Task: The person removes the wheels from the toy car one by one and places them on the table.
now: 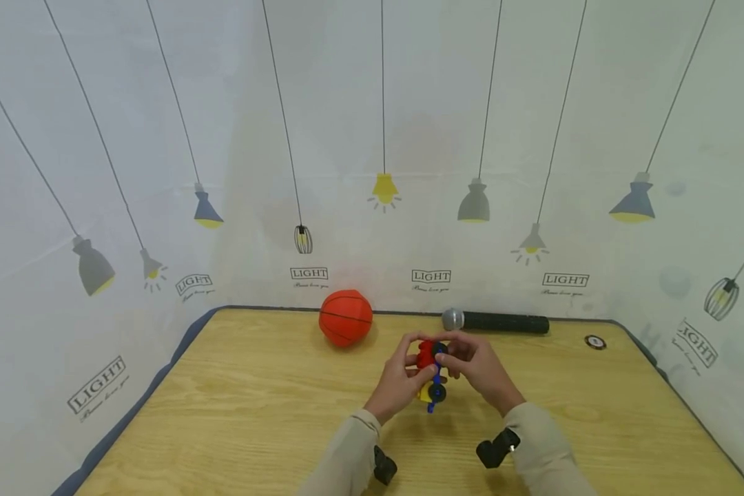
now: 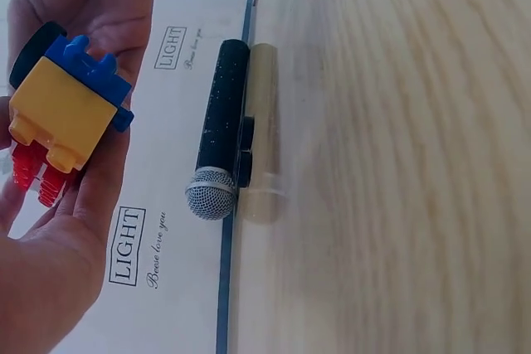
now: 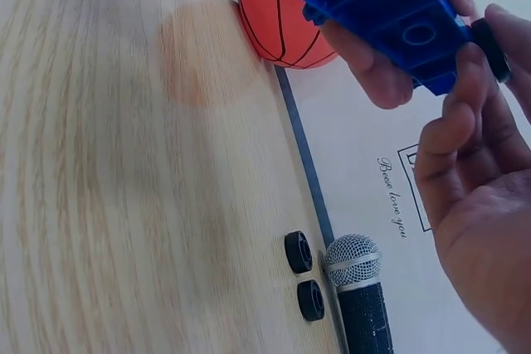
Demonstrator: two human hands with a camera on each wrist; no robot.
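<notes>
Between the two hands, raised above the table, is a toy car of building blocks [image 1: 437,375]. It has a blue base [image 3: 373,18], a yellow block [image 2: 62,113] and red pieces [image 2: 50,180]. My left hand [image 1: 399,381] grips the car from the left side, with the fingers around its body. With thumb and fingers, my right hand [image 1: 485,372] pinches a black wheel [image 3: 491,49] at the edge of the blue base. The base's hollow underside faces the right wrist camera. Another black wheel [image 1: 437,393] sits at the car's near end.
A microphone [image 1: 502,322] lies along the table's back edge, with two loose black wheels [image 3: 299,252] beside its head. An orange-red toy basketball [image 1: 346,318] stands at the back left of the hands. At the back right lies a small round black-and-white disc [image 1: 595,342].
</notes>
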